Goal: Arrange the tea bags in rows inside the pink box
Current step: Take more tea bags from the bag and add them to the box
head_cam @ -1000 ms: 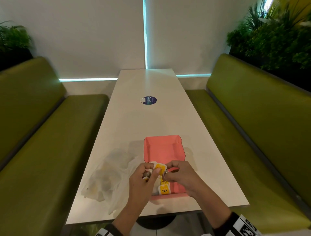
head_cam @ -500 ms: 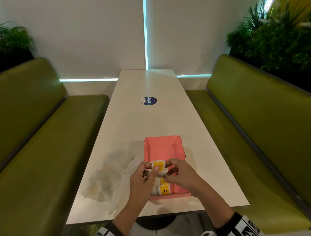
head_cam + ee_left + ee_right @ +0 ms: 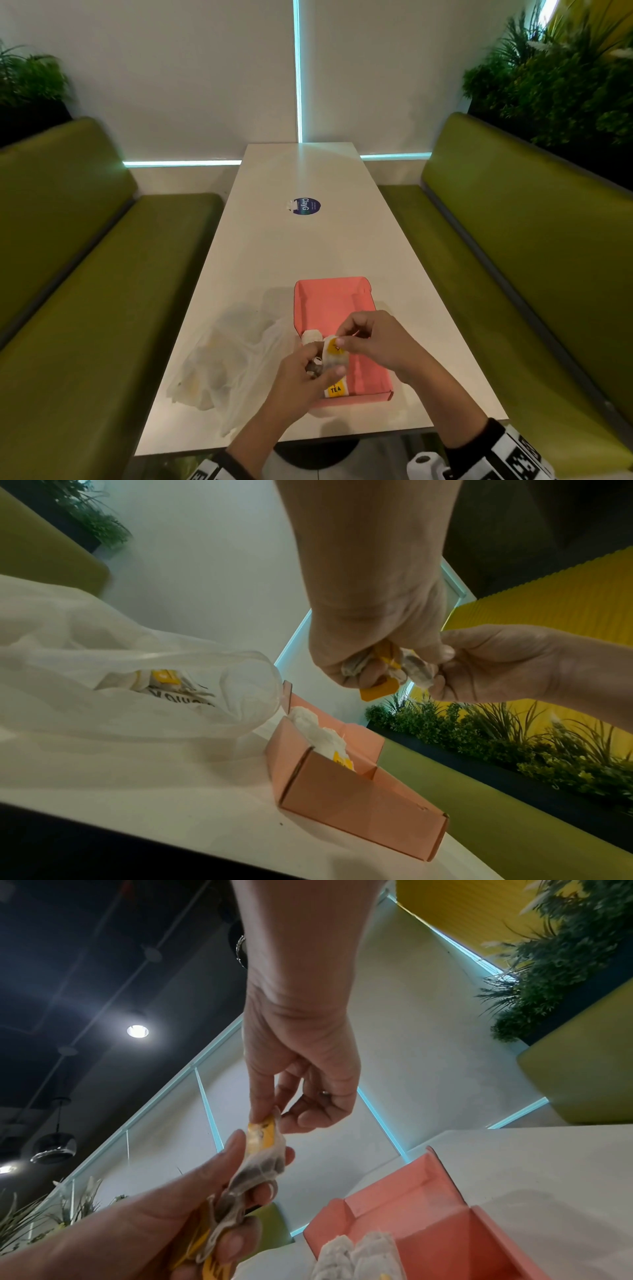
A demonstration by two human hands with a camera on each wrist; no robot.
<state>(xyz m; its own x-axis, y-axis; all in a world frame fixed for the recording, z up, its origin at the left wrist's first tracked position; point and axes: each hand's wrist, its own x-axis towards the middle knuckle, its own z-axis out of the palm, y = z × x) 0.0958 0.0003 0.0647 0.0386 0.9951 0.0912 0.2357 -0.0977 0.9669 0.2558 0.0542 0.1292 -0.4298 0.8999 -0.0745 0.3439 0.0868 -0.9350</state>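
Note:
The open pink box (image 3: 330,301) lies on the white table near its front edge. Tea bags (image 3: 337,389) with yellow tags lie along its left side, near end (image 3: 356,1259). Just above that end, my left hand (image 3: 301,373) grips a small bunch of tea bags (image 3: 383,666) in curled fingers. My right hand (image 3: 363,335) pinches the top of one tea bag (image 3: 334,356) of that bunch, at its yellow tag (image 3: 262,1134), between thumb and forefinger. The rest of the box floor (image 3: 428,1204) is bare.
A crumpled clear plastic bag (image 3: 226,359) with more tea bags (image 3: 161,680) lies on the table left of the box. A round blue sticker (image 3: 306,206) sits mid-table. Green benches (image 3: 513,274) flank the table on both sides.
My right hand has shifted its pinch to the top of one tea bag and drawn it upright out of the bunch. My left hand has stayed in place, still holding the bunch.

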